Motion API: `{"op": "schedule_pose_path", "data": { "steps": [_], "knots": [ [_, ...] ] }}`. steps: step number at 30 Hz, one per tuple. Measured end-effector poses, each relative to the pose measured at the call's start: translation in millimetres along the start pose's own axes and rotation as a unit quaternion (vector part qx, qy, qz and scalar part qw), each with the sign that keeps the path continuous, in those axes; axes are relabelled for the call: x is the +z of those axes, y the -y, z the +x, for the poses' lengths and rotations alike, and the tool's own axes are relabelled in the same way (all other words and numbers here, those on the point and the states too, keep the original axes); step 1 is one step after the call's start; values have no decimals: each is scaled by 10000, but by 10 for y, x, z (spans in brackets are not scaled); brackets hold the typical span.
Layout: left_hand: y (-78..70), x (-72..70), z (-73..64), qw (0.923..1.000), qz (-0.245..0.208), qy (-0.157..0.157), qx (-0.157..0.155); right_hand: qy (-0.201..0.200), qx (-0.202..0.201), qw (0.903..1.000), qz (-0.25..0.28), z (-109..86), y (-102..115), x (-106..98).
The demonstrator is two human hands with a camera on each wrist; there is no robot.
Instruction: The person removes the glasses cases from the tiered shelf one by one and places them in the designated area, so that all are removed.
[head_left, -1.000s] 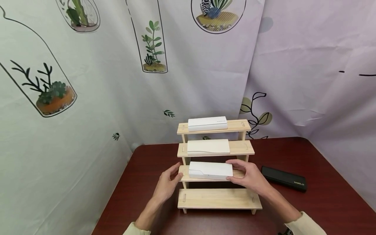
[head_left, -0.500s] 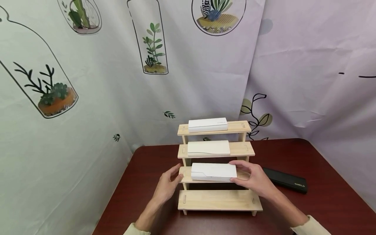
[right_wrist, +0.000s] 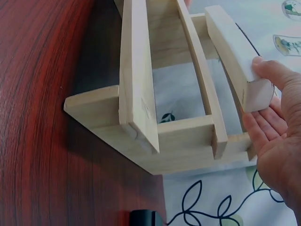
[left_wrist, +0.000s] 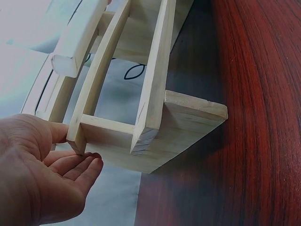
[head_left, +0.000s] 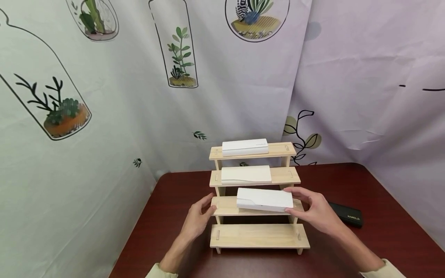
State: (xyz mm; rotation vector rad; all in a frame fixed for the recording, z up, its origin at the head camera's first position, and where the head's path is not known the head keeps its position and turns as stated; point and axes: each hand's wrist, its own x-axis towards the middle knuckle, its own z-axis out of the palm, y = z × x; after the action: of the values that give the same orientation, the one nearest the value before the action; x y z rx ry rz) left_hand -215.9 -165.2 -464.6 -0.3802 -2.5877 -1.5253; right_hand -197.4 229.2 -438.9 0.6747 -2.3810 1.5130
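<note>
My right hand (head_left: 316,211) pinches the right end of a white glasses case (head_left: 264,199), thumb in front and fingers behind. The case is slightly tilted, its right end lower, and sits over the second board from the bottom of a wooden tiered display shelf (head_left: 260,235). In the right wrist view, the case (right_wrist: 237,54) is raised clear of that board. My left hand (head_left: 198,219) grips the left end of the same board. In the left wrist view, the hand's fingers (left_wrist: 89,172) curl round the board's end.
Another white case (head_left: 246,175) lies on the third board, and one more white case (head_left: 245,147) on the top board. A black case (head_left: 349,216) lies on the dark red table (head_left: 393,235) to the right, partly behind my right hand. A patterned curtain (head_left: 139,96) hangs behind.
My right hand has moved right with the white glasses case, which slid along the board and now sits lifted and tilted. The left hand has stayed on the board's end.
</note>
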Motion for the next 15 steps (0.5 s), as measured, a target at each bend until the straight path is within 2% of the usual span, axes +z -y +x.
{"op": "schedule_pose_path", "data": {
  "steps": [9,15],
  "knots": [
    [2,0,-1,10000,10,-26,-34,-205,72,9989,-421,-45,19,-97],
    [-10,4,-4,10000,20,-29,-23,-291,-17,9986,-434,-88,25,-188]
  ]
}}
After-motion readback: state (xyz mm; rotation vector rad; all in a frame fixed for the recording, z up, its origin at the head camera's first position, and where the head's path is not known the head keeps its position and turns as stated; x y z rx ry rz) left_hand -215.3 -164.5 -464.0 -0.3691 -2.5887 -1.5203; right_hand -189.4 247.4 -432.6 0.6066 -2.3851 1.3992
